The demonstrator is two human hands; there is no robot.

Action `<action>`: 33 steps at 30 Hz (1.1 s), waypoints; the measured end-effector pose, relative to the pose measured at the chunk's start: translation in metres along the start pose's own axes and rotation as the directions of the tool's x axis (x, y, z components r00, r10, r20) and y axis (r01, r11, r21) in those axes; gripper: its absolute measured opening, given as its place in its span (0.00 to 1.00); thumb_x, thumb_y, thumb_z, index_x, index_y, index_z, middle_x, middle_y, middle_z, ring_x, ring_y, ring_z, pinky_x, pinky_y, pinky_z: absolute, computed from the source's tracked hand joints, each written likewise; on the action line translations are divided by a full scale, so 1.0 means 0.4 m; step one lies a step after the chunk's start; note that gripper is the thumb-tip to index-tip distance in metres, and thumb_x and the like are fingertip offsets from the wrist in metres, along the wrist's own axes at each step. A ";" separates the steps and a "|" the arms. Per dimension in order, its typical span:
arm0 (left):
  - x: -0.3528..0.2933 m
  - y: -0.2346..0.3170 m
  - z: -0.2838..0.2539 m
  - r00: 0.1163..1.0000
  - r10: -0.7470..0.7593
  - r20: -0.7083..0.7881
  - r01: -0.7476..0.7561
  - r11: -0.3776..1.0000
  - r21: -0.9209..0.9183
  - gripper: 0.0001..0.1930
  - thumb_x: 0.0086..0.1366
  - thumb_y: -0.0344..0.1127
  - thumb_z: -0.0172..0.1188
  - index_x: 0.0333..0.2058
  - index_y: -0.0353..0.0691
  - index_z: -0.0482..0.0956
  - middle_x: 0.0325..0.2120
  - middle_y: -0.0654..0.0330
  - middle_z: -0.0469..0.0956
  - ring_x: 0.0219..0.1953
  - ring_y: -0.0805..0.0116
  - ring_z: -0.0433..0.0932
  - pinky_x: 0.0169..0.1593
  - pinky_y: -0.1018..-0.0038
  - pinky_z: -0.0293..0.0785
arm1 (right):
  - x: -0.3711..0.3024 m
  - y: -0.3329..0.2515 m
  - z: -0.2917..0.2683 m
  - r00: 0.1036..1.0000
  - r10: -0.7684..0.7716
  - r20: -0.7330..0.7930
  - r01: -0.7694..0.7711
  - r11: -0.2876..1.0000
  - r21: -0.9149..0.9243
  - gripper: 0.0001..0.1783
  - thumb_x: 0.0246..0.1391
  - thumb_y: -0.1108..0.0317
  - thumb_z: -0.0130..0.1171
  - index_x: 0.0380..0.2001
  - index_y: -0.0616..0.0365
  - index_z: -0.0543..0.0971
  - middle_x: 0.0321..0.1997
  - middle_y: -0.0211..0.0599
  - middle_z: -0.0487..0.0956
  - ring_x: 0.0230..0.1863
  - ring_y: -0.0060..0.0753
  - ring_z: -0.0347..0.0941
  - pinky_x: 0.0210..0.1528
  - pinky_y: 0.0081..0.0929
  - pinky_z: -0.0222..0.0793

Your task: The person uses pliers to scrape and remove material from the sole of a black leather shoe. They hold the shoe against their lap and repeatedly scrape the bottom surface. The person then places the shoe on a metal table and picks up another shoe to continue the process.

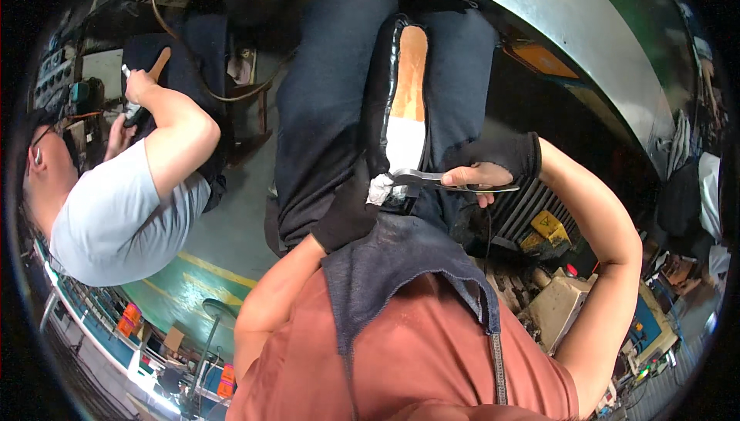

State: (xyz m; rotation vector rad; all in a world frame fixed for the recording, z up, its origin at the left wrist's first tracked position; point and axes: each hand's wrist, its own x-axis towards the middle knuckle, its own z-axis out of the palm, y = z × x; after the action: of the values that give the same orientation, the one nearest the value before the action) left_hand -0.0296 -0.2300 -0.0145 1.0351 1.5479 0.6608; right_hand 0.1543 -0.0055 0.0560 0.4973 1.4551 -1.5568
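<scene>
Upside down between my thighs lies a black shoe (pixel 390 82), its underside turned up. The bottom is tan (pixel 411 67) at the far part and white (pixel 406 144) nearer to me. My left hand (pixel 351 209), in a black glove with white wrapping on a digit (pixel 379 188), is closed at the near end of the shoe. From the right comes my right hand (pixel 486 171) in a dark fingerless glove, wrapped round metal pincers (pixel 424 177). Their curved head meets the near end of the shoe, beside the white-wrapped digit. The exact bite of the jaws is hidden.
At the left a co-worker in a light shirt (pixel 116 217) sits handling a tan piece (pixel 159 65). A hose (pixel 166 24) hangs between us. A metal-edged bench (pixel 586 28) curves along the upper right. A yellow object (pixel 549 226) and a cardboard box (pixel 555 309) stand lower right.
</scene>
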 end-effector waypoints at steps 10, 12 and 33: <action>0.017 -0.004 0.019 0.990 0.040 -0.132 -0.043 0.999 -0.015 0.34 0.61 0.40 0.60 0.56 0.27 0.51 0.44 0.31 0.71 0.46 0.38 0.74 0.45 0.57 0.70 | -0.043 -0.141 0.119 0.712 -0.600 -0.365 0.249 0.701 -0.668 0.22 0.59 0.50 0.53 0.26 0.60 0.75 0.21 0.49 0.74 0.24 0.52 0.75 0.27 0.41 0.72; 0.033 -0.002 0.019 0.980 0.124 -0.158 -0.137 0.988 -0.073 0.34 0.59 0.38 0.62 0.56 0.27 0.54 0.47 0.35 0.69 0.48 0.47 0.73 0.48 0.61 0.69 | 0.004 -0.105 0.114 0.684 -0.659 -0.314 0.317 0.656 -0.685 0.23 0.59 0.49 0.53 0.25 0.60 0.74 0.22 0.49 0.74 0.24 0.51 0.75 0.27 0.40 0.72; 0.005 -0.006 0.015 0.963 0.125 -0.240 -0.115 0.992 0.052 0.32 0.49 0.39 0.72 0.49 0.34 0.66 0.38 0.54 0.74 0.41 0.64 0.74 0.47 0.69 0.70 | 0.107 0.029 0.146 0.633 -0.500 -0.592 0.144 0.826 -0.544 0.17 0.58 0.55 0.56 0.29 0.60 0.75 0.25 0.48 0.74 0.26 0.50 0.73 0.27 0.39 0.67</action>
State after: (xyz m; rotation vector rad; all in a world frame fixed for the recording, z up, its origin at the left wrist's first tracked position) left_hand -0.0246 -0.2297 -0.0188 1.1153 1.7237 0.8719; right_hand 0.1594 -0.0731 0.0283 0.6104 2.5872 -1.2484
